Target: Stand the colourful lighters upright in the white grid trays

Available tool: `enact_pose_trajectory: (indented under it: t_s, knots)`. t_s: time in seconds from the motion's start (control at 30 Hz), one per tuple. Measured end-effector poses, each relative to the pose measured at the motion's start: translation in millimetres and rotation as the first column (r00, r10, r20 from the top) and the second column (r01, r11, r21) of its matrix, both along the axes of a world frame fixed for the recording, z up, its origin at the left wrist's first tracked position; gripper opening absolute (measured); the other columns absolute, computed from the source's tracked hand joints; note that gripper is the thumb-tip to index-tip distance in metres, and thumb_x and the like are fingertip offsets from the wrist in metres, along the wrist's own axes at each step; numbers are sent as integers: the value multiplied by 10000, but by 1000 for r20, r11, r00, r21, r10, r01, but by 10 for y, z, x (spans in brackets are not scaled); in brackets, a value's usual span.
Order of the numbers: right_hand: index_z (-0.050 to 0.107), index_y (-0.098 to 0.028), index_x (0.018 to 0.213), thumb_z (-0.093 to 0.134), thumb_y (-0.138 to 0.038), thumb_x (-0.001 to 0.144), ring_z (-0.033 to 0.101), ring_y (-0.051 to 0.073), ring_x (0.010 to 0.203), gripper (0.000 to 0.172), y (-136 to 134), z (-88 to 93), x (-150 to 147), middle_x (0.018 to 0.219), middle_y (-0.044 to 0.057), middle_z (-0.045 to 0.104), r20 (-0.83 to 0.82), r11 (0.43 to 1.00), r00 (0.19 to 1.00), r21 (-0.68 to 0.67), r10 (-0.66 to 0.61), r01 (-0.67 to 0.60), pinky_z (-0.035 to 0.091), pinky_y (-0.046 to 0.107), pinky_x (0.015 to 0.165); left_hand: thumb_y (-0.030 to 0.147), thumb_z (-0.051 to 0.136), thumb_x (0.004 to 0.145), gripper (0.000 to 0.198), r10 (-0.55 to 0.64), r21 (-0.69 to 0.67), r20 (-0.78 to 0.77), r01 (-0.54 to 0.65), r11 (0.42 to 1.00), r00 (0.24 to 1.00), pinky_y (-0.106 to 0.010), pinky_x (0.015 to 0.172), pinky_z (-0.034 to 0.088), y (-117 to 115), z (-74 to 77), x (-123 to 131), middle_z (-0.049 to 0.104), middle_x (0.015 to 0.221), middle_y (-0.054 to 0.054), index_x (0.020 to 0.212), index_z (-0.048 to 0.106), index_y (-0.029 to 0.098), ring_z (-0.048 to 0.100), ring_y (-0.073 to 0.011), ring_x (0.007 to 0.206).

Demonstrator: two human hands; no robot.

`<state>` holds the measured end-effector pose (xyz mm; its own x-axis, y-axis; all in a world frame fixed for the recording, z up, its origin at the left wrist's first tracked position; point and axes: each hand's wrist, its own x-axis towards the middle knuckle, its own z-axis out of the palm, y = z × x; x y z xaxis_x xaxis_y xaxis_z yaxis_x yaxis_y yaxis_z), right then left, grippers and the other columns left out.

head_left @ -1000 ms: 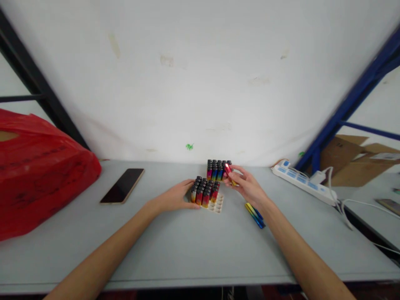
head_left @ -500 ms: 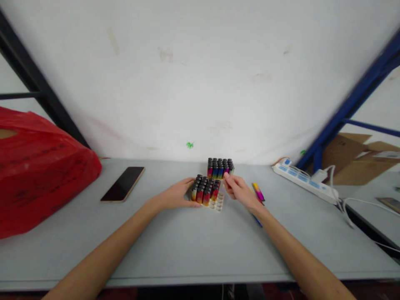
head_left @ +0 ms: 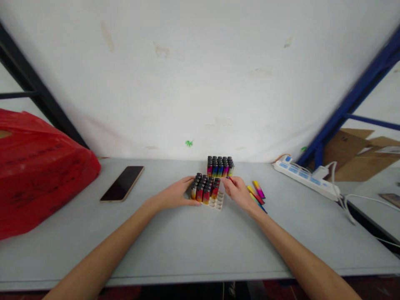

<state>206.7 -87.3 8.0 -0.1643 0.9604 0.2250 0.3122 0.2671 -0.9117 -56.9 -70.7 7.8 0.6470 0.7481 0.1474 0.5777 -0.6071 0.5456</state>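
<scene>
My left hand [head_left: 178, 194] is wrapped round the left side of a white tray [head_left: 219, 201], in which several black-topped lighters [head_left: 203, 189] stand upright. Several pockets at the tray's right side hold nothing. Just right of the tray, my right hand [head_left: 234, 188] is closed in a pinch on a lighter [head_left: 229, 178]; only its dark and red end shows between the fingers. Behind the tray stands a second block of upright lighters [head_left: 220, 166] in mixed colours. Several loose lighters [head_left: 258, 189] lie to the right of my right hand.
A phone [head_left: 122, 184] lies at the left on the grey table [head_left: 187, 250]. Beyond it sits a red plastic bag [head_left: 43, 171]. A white power strip [head_left: 306, 180] with cables is at the right, near a cardboard box [head_left: 353, 154] and a blue frame.
My right hand has moved slightly left, to the tray's right edge, and a lighter end now shows in it. More of the loose lighters is visible. My left hand stays at the tray.
</scene>
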Motion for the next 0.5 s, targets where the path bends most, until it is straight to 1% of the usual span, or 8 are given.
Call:
enact_pose_trajectory:
  t_s: [0.13, 0.27, 0.4, 0.5]
  knots:
    - [353, -231, 577, 452, -504, 891, 306, 108, 500, 427, 26, -29, 6, 516, -44, 330, 72, 998, 997, 47, -40, 36, 207, 267, 477, 599, 765, 757, 878, -2, 3, 15, 2, 1000, 1000, -423, 1222, 305, 2, -5, -1, 473, 1526, -115, 1473, 454, 198, 443, -333, 1404]
    - [366, -224, 588, 444, -529, 904, 327, 114, 534, 446, 22, -20, 1, 546, -39, 359, 137, 993, 989, 109, -62, 47, 230, 268, 504, 620, 764, 748, 894, 1, 9, 15, -2, 1000, 1000, -433, 1211, 323, 20, -39, -12, 476, 1522, -117, 1476, 450, 210, 452, -339, 1397]
    - [394, -220, 651, 422, -565, 960, 379, 123, 572, 464, -32, 57, 1, 592, -39, 409, 159, 990, 987, 143, -24, 1, 285, 261, 538, 619, 763, 750, 882, 0, 15, 6, 0, 1000, 1000, -434, 1205, 333, 23, -38, -11, 483, 1514, -117, 1471, 455, 216, 458, -336, 1392]
    - [425, -226, 772, 407, -541, 1000, 418, 127, 589, 390, -97, 167, 21, 635, -49, 445, 181, 985, 983, 167, 24, -54, 312, 254, 554, 620, 764, 748, 892, 3, 9, 4, -3, 1000, 1000, -435, 1203, 336, 9, -14, -4, 479, 1518, -120, 1474, 450, 208, 459, -335, 1391]
